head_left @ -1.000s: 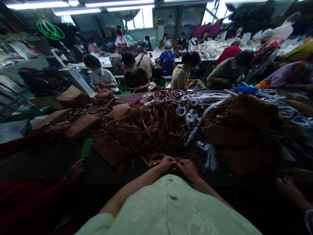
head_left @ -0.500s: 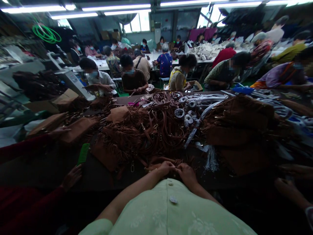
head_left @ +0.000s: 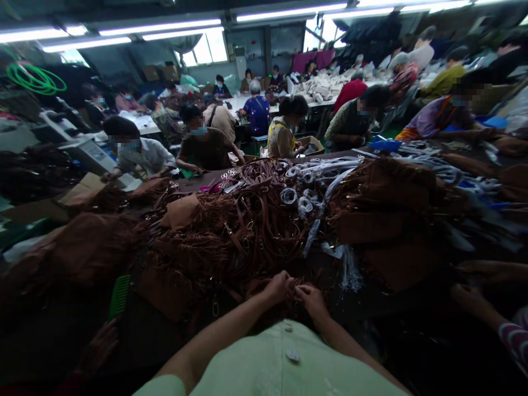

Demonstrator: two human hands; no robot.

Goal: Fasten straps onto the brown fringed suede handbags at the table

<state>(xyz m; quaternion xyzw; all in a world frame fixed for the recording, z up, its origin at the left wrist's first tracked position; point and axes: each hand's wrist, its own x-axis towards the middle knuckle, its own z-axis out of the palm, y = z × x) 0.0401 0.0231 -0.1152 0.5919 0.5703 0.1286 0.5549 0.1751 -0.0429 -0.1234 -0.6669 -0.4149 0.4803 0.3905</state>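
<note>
My left hand [head_left: 281, 287] and my right hand [head_left: 310, 298] are close together at the near edge of the dark table, fingertips pinched. Between and under them is a brown fringed piece [head_left: 258, 287]; the small part at my fingertips is too dark to make out. Just beyond lies a heap of brown straps [head_left: 264, 220] with metal clasps. Brown fringed bags [head_left: 160, 291] are piled to the left, and a taller stack of brown bags [head_left: 371, 228] stands to the right. A bunch of thin clear strips [head_left: 350, 272] lies right of my hands.
At the left, another person's hand [head_left: 99, 344] is by a green comb [head_left: 119, 297]. Another person's hands [head_left: 474, 300] are at the right edge. Rolled grey-white straps [head_left: 305, 204] lie behind the strap heap. Several people sit working across the table.
The whole view has shifted and tilted. My fingertips remain close together. At the left, a large brown bag now lies where a person's red sleeve and hand reached before.
</note>
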